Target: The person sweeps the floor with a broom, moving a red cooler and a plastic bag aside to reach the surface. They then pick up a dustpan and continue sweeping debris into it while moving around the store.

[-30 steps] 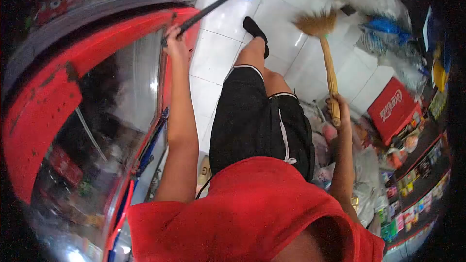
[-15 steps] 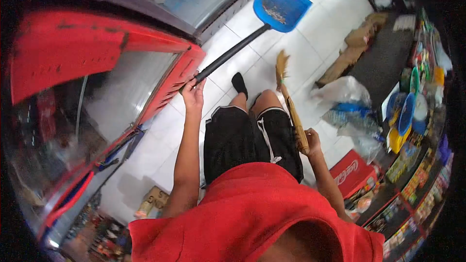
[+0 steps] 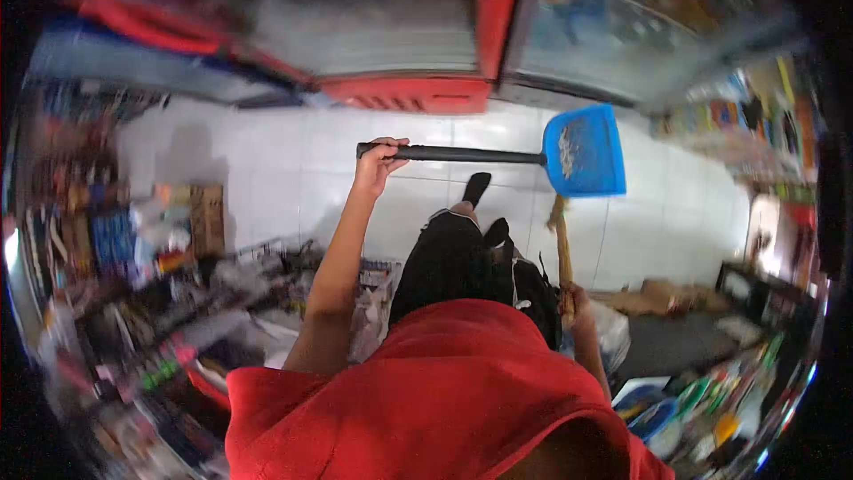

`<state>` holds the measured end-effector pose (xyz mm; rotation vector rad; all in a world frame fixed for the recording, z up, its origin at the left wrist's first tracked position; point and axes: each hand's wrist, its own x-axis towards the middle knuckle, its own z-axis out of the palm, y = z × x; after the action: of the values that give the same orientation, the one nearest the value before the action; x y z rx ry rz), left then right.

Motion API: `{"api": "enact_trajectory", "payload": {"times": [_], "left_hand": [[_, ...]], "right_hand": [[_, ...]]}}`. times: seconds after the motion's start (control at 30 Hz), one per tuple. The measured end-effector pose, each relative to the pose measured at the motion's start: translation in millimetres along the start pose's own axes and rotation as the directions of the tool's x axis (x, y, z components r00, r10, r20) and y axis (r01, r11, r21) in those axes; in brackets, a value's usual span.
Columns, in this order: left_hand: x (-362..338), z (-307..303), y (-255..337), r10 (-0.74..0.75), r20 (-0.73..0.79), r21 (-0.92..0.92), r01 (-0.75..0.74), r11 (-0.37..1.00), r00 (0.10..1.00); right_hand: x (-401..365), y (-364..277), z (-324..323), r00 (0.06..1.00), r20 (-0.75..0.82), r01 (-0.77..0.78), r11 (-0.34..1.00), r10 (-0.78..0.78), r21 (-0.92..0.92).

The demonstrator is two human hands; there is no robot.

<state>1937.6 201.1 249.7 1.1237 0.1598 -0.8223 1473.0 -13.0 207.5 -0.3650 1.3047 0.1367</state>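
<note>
My left hand (image 3: 379, 166) is wrapped round the end of the black handle of a blue dustpan (image 3: 604, 149). The dustpan reaches out to the right, held sideways in front of me, and greyish debris lies in its pan. In my right hand (image 3: 576, 304) is a straw hand broom (image 3: 564, 244), gripped near its lower end. The broom points away from me, and its bristle tip comes right up to the near edge of the dustpan in this view; part of the tip is hidden there.
Red-framed glass coolers (image 3: 409, 93) line the far side of the white tiled floor (image 3: 666, 231). A cardboard box (image 3: 208, 218) stands at left among shelves of goods. Flattened cardboard (image 3: 666, 298) and a plastic bag (image 3: 611, 333) lie at right, near crowded merchandise.
My view has turned to the left, so the coolers now run across the top. The dustpan has swung from diagonal to level in view, its pan now beside the broom tip.
</note>
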Motion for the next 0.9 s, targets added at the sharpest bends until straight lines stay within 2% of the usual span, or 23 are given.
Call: {"api": "enact_trajectory", "payload": {"times": [0.07,0.1,0.13,0.17,0.2,0.23,0.3,0.33,0.4,0.43,0.47,0.5,0.53,0.6,0.63,0.7,0.73,0.77,0.8,0.83,0.87,0.9], "left_hand": [[-23,-33,2,0.032,-0.061,0.046,-0.029,0.999,0.998],[-48,-44,1,0.067,-0.103,0.031,-0.064,0.997,0.992],[-63,-54,1,0.089,-0.201,0.064,-0.077,0.995,0.976],[-78,-67,0,0.108,-0.292,0.097,-0.083,0.992,0.95],[-95,-79,1,0.132,-0.358,0.094,-0.105,0.99,0.924],[-112,-93,-2,0.146,-0.383,0.084,-0.123,0.989,0.912],[-136,-121,-5,0.205,-0.537,0.063,-0.203,0.977,0.818],[-148,-126,-4,0.225,-0.607,0.074,-0.228,0.971,0.762],[-161,-159,-9,0.244,-0.709,0.063,-0.286,0.956,0.661],[-163,-182,-16,0.244,-0.718,0.049,-0.302,0.952,0.652],[-164,-203,-23,0.252,-0.791,0.021,-0.386,0.922,0.558],[-163,-222,-26,0.248,-0.853,0.003,-0.471,0.882,0.459],[-163,-240,-27,0.25,-0.858,-0.004,-0.494,0.87,0.448],[-162,-270,-26,0.181,-0.945,0.022,-0.499,0.867,0.273],[-163,-281,-23,0.166,-0.953,0.011,-0.517,0.856,0.254],[-166,-300,-12,0.059,-0.997,0.013,-0.661,0.75,0.048],[-172,-296,2,-0.033,-0.999,-0.026,-0.674,0.739,0.003],[-171,-303,5,-0.055,-0.998,-0.03,-0.687,0.726,-0.015],[-170,-311,9,-0.128,-0.99,-0.037,-0.752,0.658,-0.063],[-169,-324,15,-0.196,-0.975,-0.031,-0.813,0.582,-0.103],[-167,-338,23,-0.204,-0.972,-0.023,-0.821,0.57,-0.114],[-164,-351,31,-0.294,-0.943,-0.03,-0.84,0.541,-0.155]], "right_hand": [[-5,-10,7,0.993,0.055,0.103,0.994,-0.104,0.027],[3,-15,-6,0.992,0.086,0.092,0.996,-0.09,-0.019],[26,-24,-17,0.975,0.207,-0.104,0.987,0.077,0.122],[33,-35,-8,0.915,0.337,-0.31,0.921,0.222,0.236],[34,-42,-1,0.897,0.37,-0.392,0.82,0.241,0.416],[36,-48,8,0.891,0.373,-0.403,0.831,0.259,0.385],[41,-60,28,0.896,0.365,-0.424,0.733,0.253,0.532],[40,-62,42,0.897,0.409,-0.401,0.696,0.167,0.595],[39,-62,78,0.893,0.393,-0.429,0.684,0.222,0.59],[39,-65,95,0.887,0.376,-0.455,0.655,0.269,0.604],[61,-59,96,0.888,0.377,-0.452,0.641,0.261,0.62],[59,-55,119,0.936,0.272,-0.345,0.745,0.224,0.572],[64,-52,134,0.905,0.342,-0.401,0.772,0.253,0.493],[77,-51,166,0.865,0.408,-0.451,0.808,0.291,0.38],[82,-49,183,0.85,0.43,-0.438,0.861,0.303,0.259],[81,-47,234,0.831,0.443,-0.416,0.904,0.337,0.094],[63,-46,274,0.742,0.488,-0.579,0.806,0.46,0.12],[37,-42,314,0.634,0.529,-0.722,0.676,0.564,0.144],[1,-33,358,0.742,0.475,-0.614,0.763,0.473,0.2],[0,-25,386,0.737,0.469,-0.619,0.765,0.487,0.179],[2,-16,412,0.75,0.415,-0.617,0.771,0.515,0.159],[7,-10,435,0.764,0.36,-0.612,0.779,0.536,0.138]]}}
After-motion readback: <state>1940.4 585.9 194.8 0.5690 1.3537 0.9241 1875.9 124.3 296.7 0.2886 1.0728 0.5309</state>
